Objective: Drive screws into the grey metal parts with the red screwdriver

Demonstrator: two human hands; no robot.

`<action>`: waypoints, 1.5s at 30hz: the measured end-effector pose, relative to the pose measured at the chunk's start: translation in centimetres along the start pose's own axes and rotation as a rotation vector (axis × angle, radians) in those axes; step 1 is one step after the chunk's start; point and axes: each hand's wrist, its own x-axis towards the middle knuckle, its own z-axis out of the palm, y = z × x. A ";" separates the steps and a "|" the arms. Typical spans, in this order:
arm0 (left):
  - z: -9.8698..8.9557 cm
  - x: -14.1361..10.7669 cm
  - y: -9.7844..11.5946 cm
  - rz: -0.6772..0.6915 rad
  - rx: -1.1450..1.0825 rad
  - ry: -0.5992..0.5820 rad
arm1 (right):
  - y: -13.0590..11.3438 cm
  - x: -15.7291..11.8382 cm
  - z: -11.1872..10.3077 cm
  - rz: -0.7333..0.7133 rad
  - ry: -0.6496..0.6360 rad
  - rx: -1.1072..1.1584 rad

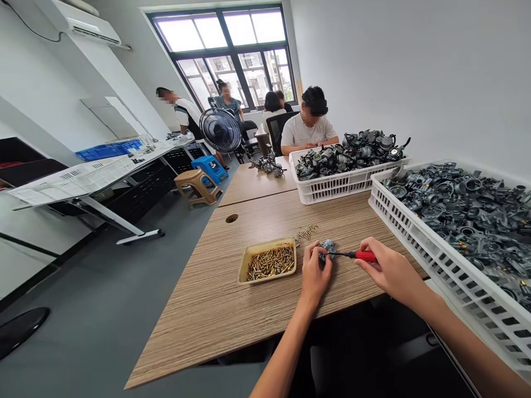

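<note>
While the left hand (316, 273) holds a metal part (329, 245) on the table (215, 309) – fingers (310, 253) closed on it – the right hand (388, 268) clasps a red screwdriver (365, 256), its shaft (342, 254) at the part. Left of them sits a tray (244, 266) of brass pieces (271, 262); loose pieces (307, 231) lie behind, a crate (427, 243) right.

Wood-grain table (207, 293) — shallow tray (243, 264), loose brassy pieces (307, 231) near it — white crate (307, 192).
</note>
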 end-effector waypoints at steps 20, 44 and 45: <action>0.1 0.0 -0.1 -0.011 -0.009 -0.002 | 0.2 0.1 0.0 0.108 -0.011 -0.195; 0.1 -0.1 -0.1 0.005 -0.024 -0.001 | -0.3 0.4 0.1 0.230 -0.024 -0.418; 0.0 -0.1 -0.1 0.008 -0.025 -0.001 | -0.3 0.4 0.1 0.235 -0.026 -0.426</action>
